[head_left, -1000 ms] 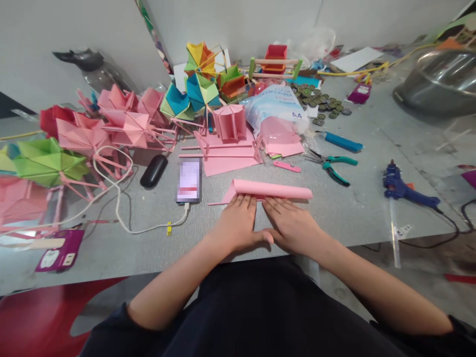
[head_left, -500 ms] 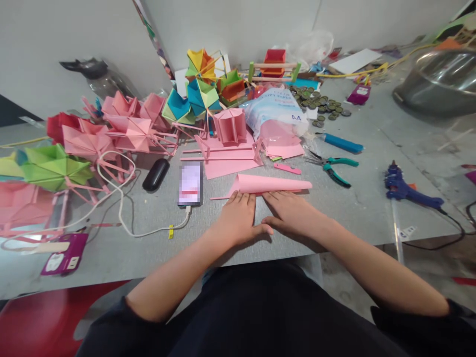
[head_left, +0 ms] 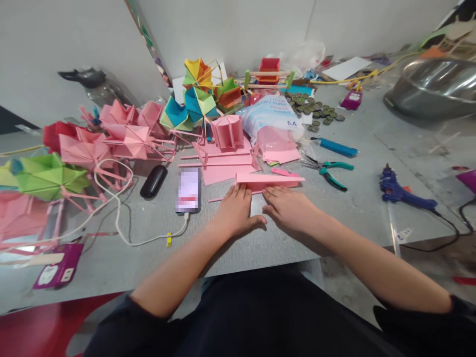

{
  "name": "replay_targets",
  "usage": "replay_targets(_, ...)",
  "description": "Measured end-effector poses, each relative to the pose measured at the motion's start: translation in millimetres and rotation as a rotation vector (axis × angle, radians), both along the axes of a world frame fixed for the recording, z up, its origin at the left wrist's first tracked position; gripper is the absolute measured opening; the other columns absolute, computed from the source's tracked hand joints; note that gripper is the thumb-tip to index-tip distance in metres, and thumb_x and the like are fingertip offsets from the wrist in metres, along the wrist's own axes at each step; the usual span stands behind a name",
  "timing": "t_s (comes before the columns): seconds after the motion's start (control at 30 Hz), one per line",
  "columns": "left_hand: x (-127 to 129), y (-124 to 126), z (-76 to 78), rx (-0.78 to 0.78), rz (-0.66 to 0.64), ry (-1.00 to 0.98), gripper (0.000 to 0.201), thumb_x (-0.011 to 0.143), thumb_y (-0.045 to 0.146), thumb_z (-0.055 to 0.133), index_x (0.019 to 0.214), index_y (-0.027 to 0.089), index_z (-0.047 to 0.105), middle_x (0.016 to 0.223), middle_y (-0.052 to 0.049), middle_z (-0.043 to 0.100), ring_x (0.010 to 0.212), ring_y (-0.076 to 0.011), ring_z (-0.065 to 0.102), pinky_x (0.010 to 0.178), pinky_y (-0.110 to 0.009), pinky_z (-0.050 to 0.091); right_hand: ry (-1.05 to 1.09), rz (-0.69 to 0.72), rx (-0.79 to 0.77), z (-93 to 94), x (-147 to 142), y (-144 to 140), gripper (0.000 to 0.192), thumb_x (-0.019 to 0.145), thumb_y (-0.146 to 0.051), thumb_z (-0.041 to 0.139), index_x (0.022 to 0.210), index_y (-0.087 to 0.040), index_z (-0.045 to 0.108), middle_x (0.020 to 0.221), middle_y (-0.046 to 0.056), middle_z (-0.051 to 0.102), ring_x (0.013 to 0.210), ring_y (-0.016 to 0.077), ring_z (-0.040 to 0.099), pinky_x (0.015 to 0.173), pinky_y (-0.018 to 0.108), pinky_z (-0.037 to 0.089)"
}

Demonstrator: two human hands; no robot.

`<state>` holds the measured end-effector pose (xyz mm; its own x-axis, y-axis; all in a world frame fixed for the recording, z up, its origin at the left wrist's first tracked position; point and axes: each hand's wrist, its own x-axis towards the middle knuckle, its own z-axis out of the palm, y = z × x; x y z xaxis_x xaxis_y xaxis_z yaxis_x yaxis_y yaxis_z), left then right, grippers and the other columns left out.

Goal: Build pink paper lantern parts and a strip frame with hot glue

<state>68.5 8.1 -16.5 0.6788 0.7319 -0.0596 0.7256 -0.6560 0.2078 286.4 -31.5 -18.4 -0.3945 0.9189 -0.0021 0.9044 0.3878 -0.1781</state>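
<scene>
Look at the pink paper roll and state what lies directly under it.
The pink roll lies on the grey table, both hands' fingertips on its near edge: left hand, right hand. A thin pink stick pokes out left; the rest beneath is hidden.

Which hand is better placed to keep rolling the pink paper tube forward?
Neither clearly: left hand and right hand both lie flat, fingertips on the pink paper roll. The right covers its longer part, so slightly the right.

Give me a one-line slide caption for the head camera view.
Both hands, left hand and right hand, press flat on a rolled pink paper beside a phone.
</scene>
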Motion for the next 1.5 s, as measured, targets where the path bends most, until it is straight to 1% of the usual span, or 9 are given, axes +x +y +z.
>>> replay_targets(0.13,0,-1,1.4,0.006,-0.044,-0.003,0.101,0.098,0.081,0.055,0.161,0.003,0.043,0.167,-0.032,0.048,0.160,-0.0427,0.044,0.135,-0.058,0.029,-0.022,0.015,0.004,10.3,-2,17,0.043,0.110,-0.030,0.049,0.140,-0.011,0.071,0.145,0.021,0.072,0.137,0.0344,0.068,0.116,0.051,0.052)
replay_targets(0.37,0,6,0.6,-0.015,-0.030,-0.004,0.095,0.104,0.074,0.050,0.166,0.003,0.039,0.174,-0.029,0.038,0.167,-0.0400,0.032,0.135,-0.057,0.030,-0.046,-0.045,0.046,15.2,-4,43,0.034,0.109,-0.025,0.049,0.106,-0.019,0.083,0.124,0.014,0.077,0.116,0.0284,0.070,0.097,0.041,0.053)
replay_targets(0.6,1,5,3.1,0.009,-0.013,-0.026,0.094,0.104,0.075,0.050,0.162,0.002,0.044,0.168,-0.030,0.047,0.162,-0.0414,0.042,0.132,-0.057,0.035,-0.110,-0.019,0.105,15.5,-11,53,0.033,0.107,-0.019,0.047,0.103,-0.014,0.079,0.105,0.015,0.077,0.105,0.0292,0.069,0.096,0.042,0.045)
replay_targets(0.7,-2,-10,11.3,0.034,-0.033,-0.027,0.087,0.103,0.070,0.059,0.158,0.003,0.050,0.163,-0.030,0.055,0.158,-0.0418,0.048,0.131,-0.056,0.038,-0.134,0.011,0.128,18.5,-14,34,0.032,0.107,-0.018,0.047,0.100,-0.014,0.077,0.103,0.015,0.076,0.102,0.0286,0.067,0.095,0.042,0.041)
replay_targets(0.87,-19,-61,25.0,0.014,-0.153,-0.003,0.080,0.105,0.062,0.063,0.154,0.000,0.054,0.158,-0.029,0.060,0.155,-0.0404,0.053,0.129,-0.052,0.042,-0.127,0.041,0.210,8.9,-18,-29,0.025,0.101,-0.014,0.054,0.087,-0.016,0.074,0.089,0.011,0.072,0.085,0.0249,0.062,0.082,0.039,0.036)
replay_targets(1.07,-26,-112,1.2,0.074,-0.185,0.009,0.087,0.104,0.066,0.061,0.155,-0.004,0.052,0.159,-0.032,0.058,0.154,-0.0420,0.053,0.129,-0.053,0.043,-0.031,0.000,0.410,-12.3,-19,-74,0.028,0.104,-0.016,0.057,0.079,-0.019,0.069,0.079,0.006,0.066,0.079,0.0233,0.058,0.079,0.038,0.036)
replay_targets(1.2,-22,-117,-13.2,0.102,-0.145,-0.014,0.105,0.100,0.082,0.052,0.158,-0.005,0.048,0.160,-0.035,0.054,0.157,-0.0452,0.047,0.129,-0.056,0.040,0.008,-0.017,0.417,-11.3,-19,-83,0.026,0.105,-0.015,0.057,0.084,-0.018,0.073,0.085,0.007,0.071,0.083,0.0239,0.063,0.079,0.038,0.041)
replay_targets(1.37,-20,-107,-14.7,0.080,-0.137,-0.054,0.123,0.089,0.093,0.054,0.163,-0.004,0.040,0.164,-0.037,0.050,0.161,-0.0478,0.041,0.132,-0.061,0.034,0.081,-0.020,0.433,-8.5,-16,-105,0.028,0.109,-0.022,0.055,0.125,-0.012,0.076,0.123,0.015,0.080,0.111,0.0278,0.074,0.097,0.042,0.056)
replay_targets(1.5,-20,-93,-12.9,0.046,-0.140,-0.050,0.129,0.087,0.099,0.047,0.162,-0.006,0.041,0.163,-0.038,0.049,0.160,-0.0471,0.043,0.133,-0.059,0.032,0.059,0.047,0.366,-15.5,-12,-113,0.045,0.111,-0.030,0.056,0.146,-0.005,0.066,0.144,0.022,0.073,0.138,0.0325,0.068,0.115,0.047,0.056)
